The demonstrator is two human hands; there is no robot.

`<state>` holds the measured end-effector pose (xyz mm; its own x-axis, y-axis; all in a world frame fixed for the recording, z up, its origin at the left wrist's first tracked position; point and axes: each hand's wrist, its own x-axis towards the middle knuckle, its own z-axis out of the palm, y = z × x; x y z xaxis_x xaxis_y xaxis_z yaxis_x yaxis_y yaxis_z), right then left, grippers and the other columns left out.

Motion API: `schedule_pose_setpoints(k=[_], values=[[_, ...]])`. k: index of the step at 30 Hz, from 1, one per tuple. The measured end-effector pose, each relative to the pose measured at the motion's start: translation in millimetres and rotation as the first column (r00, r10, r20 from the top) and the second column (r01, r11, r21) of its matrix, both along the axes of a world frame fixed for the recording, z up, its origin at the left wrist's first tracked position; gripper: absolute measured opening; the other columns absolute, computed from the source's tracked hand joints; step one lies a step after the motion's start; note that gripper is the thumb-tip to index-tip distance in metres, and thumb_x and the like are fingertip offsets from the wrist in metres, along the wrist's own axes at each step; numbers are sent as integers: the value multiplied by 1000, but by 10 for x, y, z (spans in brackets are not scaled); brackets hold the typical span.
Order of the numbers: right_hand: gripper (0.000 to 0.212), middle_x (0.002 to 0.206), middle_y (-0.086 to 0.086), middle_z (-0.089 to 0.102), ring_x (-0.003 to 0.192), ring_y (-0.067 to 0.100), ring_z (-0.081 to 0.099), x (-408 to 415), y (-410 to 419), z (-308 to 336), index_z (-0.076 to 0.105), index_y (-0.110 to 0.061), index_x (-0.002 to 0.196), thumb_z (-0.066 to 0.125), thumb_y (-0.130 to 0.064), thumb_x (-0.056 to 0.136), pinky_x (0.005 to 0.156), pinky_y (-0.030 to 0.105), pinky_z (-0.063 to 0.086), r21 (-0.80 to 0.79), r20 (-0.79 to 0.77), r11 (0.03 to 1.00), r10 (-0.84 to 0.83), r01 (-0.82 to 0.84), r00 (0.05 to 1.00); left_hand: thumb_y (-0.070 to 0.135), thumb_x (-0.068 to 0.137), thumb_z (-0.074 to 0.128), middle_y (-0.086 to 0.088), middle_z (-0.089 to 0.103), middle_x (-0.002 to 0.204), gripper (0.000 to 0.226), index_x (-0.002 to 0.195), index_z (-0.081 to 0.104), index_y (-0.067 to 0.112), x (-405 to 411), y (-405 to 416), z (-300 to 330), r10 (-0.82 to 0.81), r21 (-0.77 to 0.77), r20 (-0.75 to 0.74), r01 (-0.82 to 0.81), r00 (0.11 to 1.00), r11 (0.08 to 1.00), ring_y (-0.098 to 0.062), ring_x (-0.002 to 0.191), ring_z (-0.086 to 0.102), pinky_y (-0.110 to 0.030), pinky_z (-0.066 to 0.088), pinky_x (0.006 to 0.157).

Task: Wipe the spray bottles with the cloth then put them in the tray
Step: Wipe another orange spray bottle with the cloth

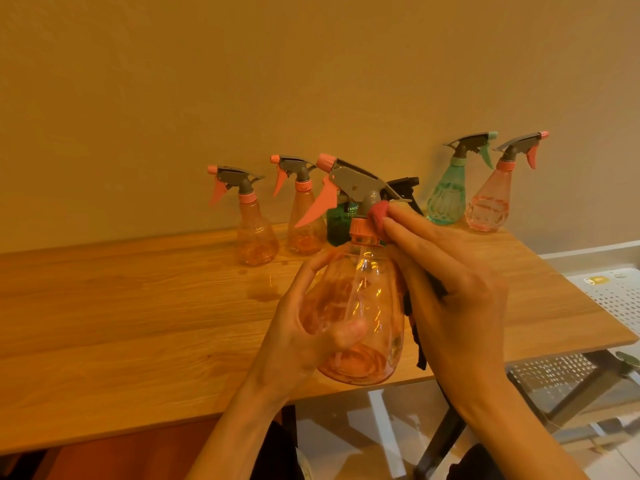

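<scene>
Above the wooden table (138, 306), an orange spray bottle (360, 306) is held upright and clear of the surface. Its body is wrapped by the left hand (304, 337), thumb across the front. It is judged light, stiff and slippery, so the wide belly is best gripped. A red cloth (379, 214) is pressed against the neck by the right hand (450, 299), fingers extended.

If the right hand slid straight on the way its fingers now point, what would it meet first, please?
Probably the held orange bottle's grey sprayer neck: the right hand already presses the red cloth against it.
</scene>
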<state>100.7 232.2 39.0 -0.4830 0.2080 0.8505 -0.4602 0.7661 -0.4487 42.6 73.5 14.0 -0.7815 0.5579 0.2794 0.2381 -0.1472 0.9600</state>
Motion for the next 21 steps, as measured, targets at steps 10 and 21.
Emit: schedule_pose_setpoints(k=[10, 21], values=[[32, 133, -3, 64, 125, 16, 60, 43, -34, -14, 68, -13, 127, 56, -19, 98, 104, 21, 46, 121, 36, 992, 17, -22, 999, 40, 59, 79, 17, 63, 136, 91, 143, 43, 42, -14, -17, -61, 36, 41, -6, -36, 999, 998, -11, 127, 61, -27, 57, 90], [42, 139, 7, 61, 130, 19, 49, -150, -113, 219, 63, -6, 133, 46, -16, 97, 113, 18, 33, 365, 27, 922, -153, 133, 988, 48, 57, 90, 20, 60, 139, 98, 143, 43, 40, 37, -29, -22, 38, 74, -24, -37, 999, 997, -10, 129, 60, -25, 56, 91]])
